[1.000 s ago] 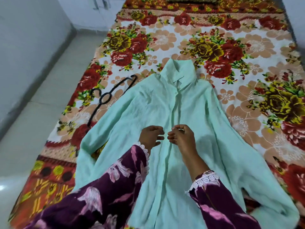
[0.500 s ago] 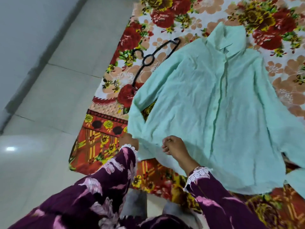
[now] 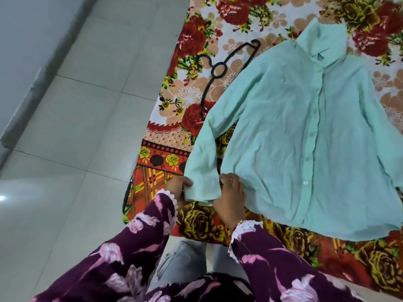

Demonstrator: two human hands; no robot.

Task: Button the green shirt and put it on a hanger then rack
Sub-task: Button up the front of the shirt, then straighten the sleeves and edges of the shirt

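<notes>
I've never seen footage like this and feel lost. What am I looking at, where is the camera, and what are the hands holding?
There is no machine here: a person wears a camera on the head, looking down at their own hands. A green shirt lies spread flat, front buttoned, on a flowered bedsheet. A black hanger lies beside it, partly under the shirt's shoulder. The left hand and right hand each pinch the cuff of one sleeve near the bed's edge.

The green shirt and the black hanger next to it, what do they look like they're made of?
Green shirt: thin woven cloth, likely cotton or a blend; matte, softly creased, limp on the bedspread. Hanger: probably plastic or coated wire; slim, black, slight sheen. Too small to tell which.
</notes>
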